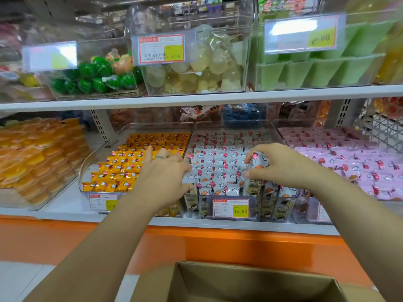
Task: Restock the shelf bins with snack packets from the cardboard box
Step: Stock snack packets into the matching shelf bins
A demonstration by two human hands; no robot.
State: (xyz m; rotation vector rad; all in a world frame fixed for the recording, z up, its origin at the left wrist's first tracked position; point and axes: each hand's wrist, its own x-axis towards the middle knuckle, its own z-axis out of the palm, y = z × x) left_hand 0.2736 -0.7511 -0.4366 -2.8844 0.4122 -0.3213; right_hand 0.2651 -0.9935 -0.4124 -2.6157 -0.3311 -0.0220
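A clear middle bin (192, 136) on the lower shelf holds rows of white snack packets (218, 162) standing upright. My right hand (281, 164) pinches one white packet (257, 166) between thumb and fingers above the bin's front right. At the left front of the same bin, my left hand (165, 173) has its fingers curled against the packets, and a ring shows on one finger. What those fingers hold is hidden. The open cardboard box (250, 284) lies below at the bottom edge, and its inside is mostly out of sight.
A bin of yellow packets (130, 162) stands to the left and a bin of pink packets (349, 158) to the right. Orange jelly cups (37, 158) fill the far-left bin. The upper shelf (196, 99) carries clear bins of jellies. Price tags (231, 208) hang on the bin fronts.
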